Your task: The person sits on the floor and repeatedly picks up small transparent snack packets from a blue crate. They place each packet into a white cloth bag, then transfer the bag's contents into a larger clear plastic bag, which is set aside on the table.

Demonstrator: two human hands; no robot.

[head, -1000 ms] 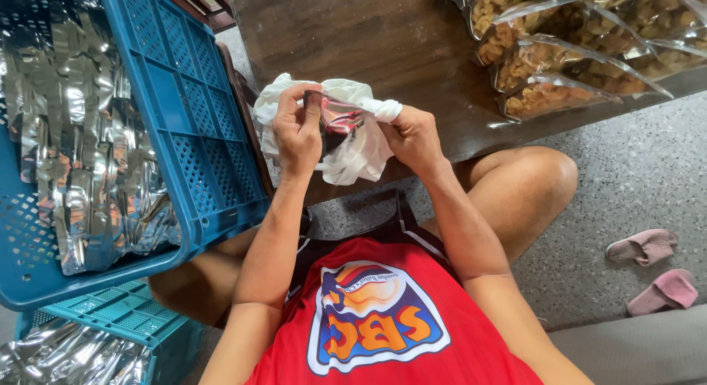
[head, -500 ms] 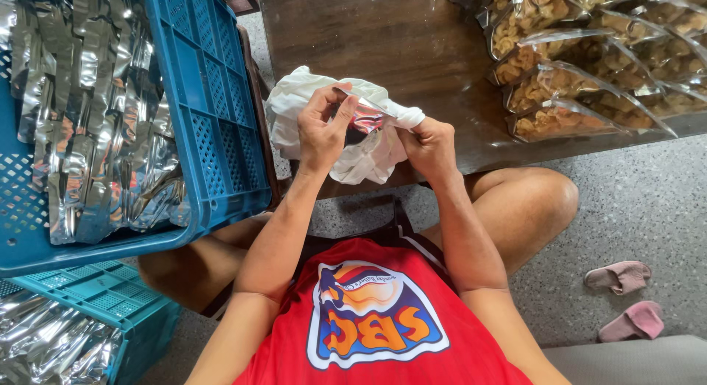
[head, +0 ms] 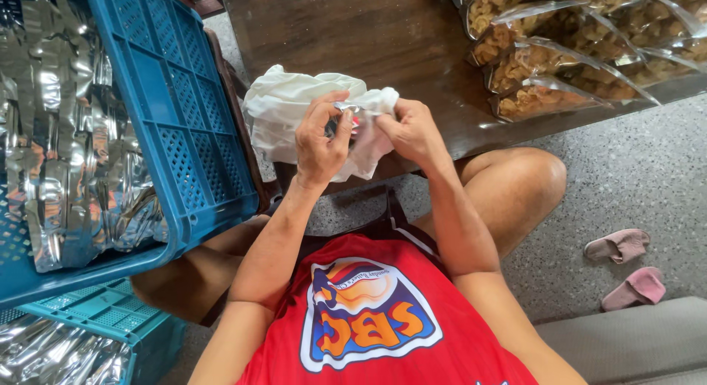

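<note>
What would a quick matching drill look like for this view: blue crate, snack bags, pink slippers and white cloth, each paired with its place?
Things:
1. blue crate
2. snack bags
3. pink slippers
4. white cloth

Places:
A. on the speckled floor, picture right
B. held in both hands at the table edge
C. picture left, filled with silver foil pouches
D. on the wooden table, top right

Pairs: 1-C, 2-D, 3-A, 4-B

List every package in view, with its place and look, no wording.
Small shiny foil packet: pinched between left hand and right hand, over a white cloth.
Crinkled silver foil pouches: packed in the blue plastic crate, left.
Clear bags of brown snacks: rowed on the dark wooden table, upper right.
</note>
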